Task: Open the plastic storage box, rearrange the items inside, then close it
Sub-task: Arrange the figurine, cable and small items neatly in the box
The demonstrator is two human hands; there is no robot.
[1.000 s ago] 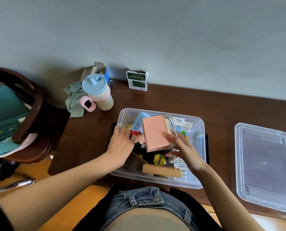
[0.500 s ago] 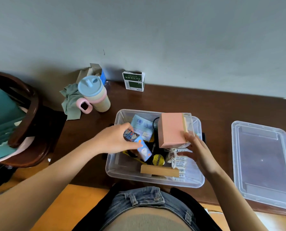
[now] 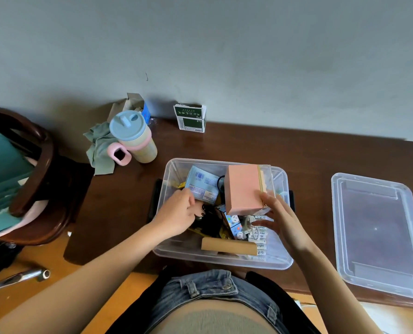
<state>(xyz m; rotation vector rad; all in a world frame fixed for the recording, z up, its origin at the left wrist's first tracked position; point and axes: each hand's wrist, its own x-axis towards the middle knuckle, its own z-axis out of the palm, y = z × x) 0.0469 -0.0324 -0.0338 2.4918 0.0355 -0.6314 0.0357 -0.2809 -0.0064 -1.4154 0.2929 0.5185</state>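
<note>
On the brown table's (image 3: 321,160) near edge sits one clear plastic storage box (image 3: 176,251), lid off, holding one pink box (image 3: 242,189), one light-blue packet (image 3: 202,183) and one tan cardboard box (image 3: 228,247). Inside it, the left hand (image 3: 176,216) curls its fingers around a black item (image 3: 209,216), while the right hand (image 3: 281,219) grips the pink box's near right corner. One clear lid (image 3: 379,237) lies right; one lidded cup (image 3: 134,137) and one green carton (image 3: 190,118) stand far left.

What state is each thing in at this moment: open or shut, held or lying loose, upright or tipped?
storage box: open, lid off
lid: lying flat on the table, right of the box
pink box: upright, held by the right hand
left hand: down in the box, fingers curled among the items
cup: upright, lid on
green carton: upright, top open
</note>
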